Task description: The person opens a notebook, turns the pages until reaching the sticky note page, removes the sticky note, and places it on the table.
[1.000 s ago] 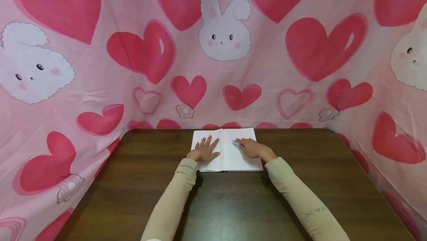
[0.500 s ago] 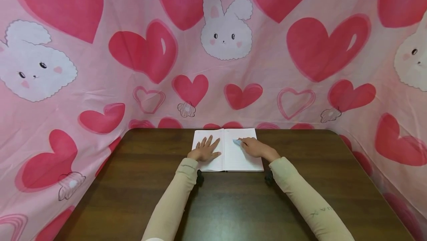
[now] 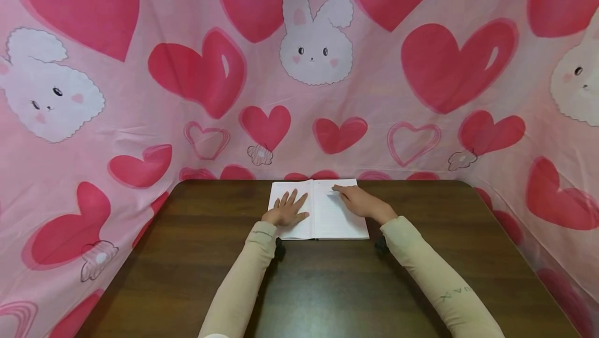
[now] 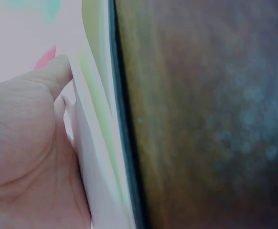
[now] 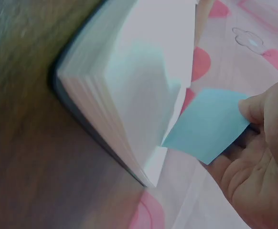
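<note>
Pink cloth backdrop printed with red hearts and white rabbits (image 3: 117, 93) encloses the scene on three sides; before it stands a dark brown wooden table (image 3: 327, 286), on whose far middle edge lies an open white-paged book (image 3: 327, 218), spine toward the viewer's line of sight. The left hand (image 3: 286, 210) rests flat on the left page with fingers straight and spread, pressing it down; the left wrist view shows the thumb against the stacked page edges (image 4: 98, 143). The right hand (image 3: 357, 202) lies over the upper part of the right page, index finger extended toward the top of the page near the gutter. A small light-blue square paper note (image 5: 207, 125) is pinched between the thumb and fingers of the right hand, as the right wrist view shows, its free corner pointing at the fore-edge of the book (image 5: 115, 114) and not yet clearly touching it; in the head view the note is hidden under the hand. Compared with half a second ago, when the blue note was visible on the right page ahead of the fingertips, the right hand has advanced toward the page's top edge and covered it, which suggests the note is being carried to a position at the page's upper margin; the left hand has not shifted.
</note>
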The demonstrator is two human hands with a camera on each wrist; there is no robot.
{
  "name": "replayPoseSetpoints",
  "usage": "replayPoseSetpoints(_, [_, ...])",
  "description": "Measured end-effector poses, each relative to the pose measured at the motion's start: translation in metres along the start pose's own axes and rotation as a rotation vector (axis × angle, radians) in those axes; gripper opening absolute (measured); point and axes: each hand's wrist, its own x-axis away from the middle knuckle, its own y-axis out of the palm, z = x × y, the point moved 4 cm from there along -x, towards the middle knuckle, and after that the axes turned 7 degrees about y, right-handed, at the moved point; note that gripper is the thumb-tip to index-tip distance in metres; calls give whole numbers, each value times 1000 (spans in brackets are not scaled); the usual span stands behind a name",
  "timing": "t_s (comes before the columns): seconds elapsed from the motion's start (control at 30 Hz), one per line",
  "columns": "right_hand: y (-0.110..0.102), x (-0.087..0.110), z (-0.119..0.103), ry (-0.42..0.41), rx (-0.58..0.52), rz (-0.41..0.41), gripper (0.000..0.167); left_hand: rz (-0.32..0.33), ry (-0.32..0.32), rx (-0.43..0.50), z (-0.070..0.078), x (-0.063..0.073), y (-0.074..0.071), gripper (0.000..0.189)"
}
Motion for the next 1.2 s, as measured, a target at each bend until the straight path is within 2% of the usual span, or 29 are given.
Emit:
replayPoseSetpoints(0.3, [-18,14,10,68,89,63,44,-3,-8,21,-11,-9,10,71])
replayPoseSetpoints(0.4, [-23,21,19,64,131,101,41,8,-5,23,-17,-13,13,71])
replayPoseSetpoints(0.53, [-28,27,31,19,180,160,35,2,-8,21,-21,-15,16,71])
replayPoseSetpoints(0.63, [-30,32,40,32,209,171,35,6,-6,28,-21,-14,16,72])
replayPoseSetpoints(0.73, [-27,36,48,72,241,124,37,13,-3,29,-21,-12,15,72])
replayPoseSetpoints(0.83, [-19,39,54,101,260,41,39,10,-3,21,-21,-11,14,72])
replayPoseSetpoints(0.93, [-10,43,56,108,263,-21,39,8,-4,19,-22,-10,14,72])
replayPoseSetpoints(1.07, [-2,45,57,126,221,-69,44,4,-7,23,-25,-10,17,73])
replayPoseSetpoints(1.2, [0,47,57,178,164,-108,53,2,-8,23,-22,-8,14,72])
